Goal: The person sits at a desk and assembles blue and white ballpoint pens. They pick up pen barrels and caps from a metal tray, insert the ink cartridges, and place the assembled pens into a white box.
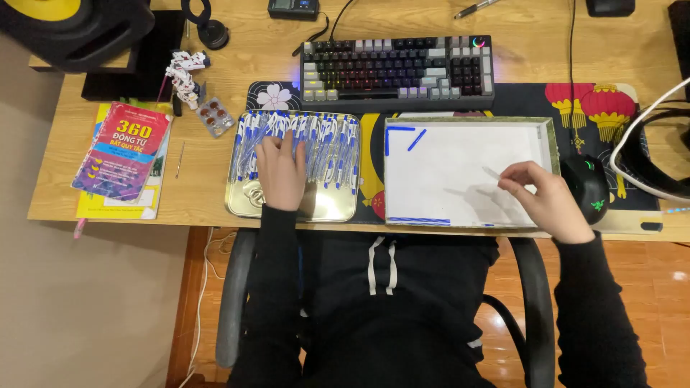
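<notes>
My left hand [282, 171] lies flat on a row of blue-and-white pens [327, 147] in a shiny metal tray [334, 207] at the desk's left centre. My right hand [548, 195] hovers over the right part of a shallow white box [460, 215] and pinches a thin pale pen [491, 172] between its fingertips. Inside the box, two blue pens [404, 135] lie at the top left corner and several more line the bottom edge [418, 220].
A backlit keyboard [397, 70] sits behind the tray and box. A black mouse [588, 188] and headphones [650, 154] are at right. Books [122, 159], a blister pack [214, 116] and a small figure [185, 77] are at left. The desk edge runs just below.
</notes>
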